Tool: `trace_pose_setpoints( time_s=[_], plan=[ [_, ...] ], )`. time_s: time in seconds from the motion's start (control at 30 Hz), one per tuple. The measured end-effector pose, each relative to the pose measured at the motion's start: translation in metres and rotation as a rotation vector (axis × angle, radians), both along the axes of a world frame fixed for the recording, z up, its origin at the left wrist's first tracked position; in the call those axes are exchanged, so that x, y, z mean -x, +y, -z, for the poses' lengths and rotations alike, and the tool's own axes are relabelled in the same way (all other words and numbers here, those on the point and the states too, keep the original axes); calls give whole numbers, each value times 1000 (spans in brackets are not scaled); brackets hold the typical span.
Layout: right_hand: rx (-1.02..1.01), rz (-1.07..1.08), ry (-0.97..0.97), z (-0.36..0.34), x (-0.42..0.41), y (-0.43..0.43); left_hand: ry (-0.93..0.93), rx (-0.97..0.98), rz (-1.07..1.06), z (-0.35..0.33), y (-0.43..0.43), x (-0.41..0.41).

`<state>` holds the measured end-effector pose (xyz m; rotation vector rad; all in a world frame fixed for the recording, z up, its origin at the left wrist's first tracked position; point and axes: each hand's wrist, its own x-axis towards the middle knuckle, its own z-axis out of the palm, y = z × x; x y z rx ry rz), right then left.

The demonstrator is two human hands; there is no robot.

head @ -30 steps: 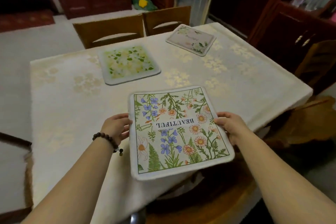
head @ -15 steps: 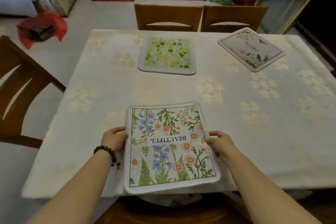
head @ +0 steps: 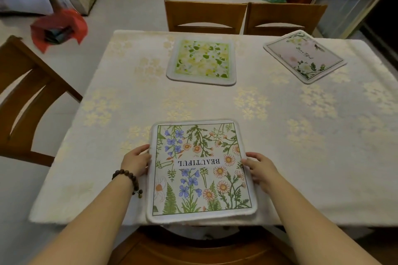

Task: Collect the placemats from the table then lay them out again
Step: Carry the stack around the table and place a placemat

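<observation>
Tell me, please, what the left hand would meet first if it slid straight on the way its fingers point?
The left hand points rightward and already touches the wildflower placemat at its left edge, so probably that mat meets it first.

A soft, matt, fleecy cloth with a printed face was seen in the nearest placemat (head: 202,170), a faintly sheened woven damask in the tablecloth (head: 301,127), and smooth varnished wood in the chairs (head: 205,16).

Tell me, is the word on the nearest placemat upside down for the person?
Yes, on the nearest placemat the letters of BEAUTIFUL stand inverted.
</observation>
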<state>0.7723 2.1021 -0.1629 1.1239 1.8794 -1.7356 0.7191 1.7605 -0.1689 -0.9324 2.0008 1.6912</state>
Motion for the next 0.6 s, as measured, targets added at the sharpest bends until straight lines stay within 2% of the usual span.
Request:
trace_pose_setpoints(
  time_s=[0.23, 0.6],
  plan=[
    [-56, 38, 49, -2, 3, -1, 75, 103, -3, -11, 8, 1],
    [-20, 88, 53, -21, -3, 6, 72, -35, -13, -24, 5, 6]
  ],
)
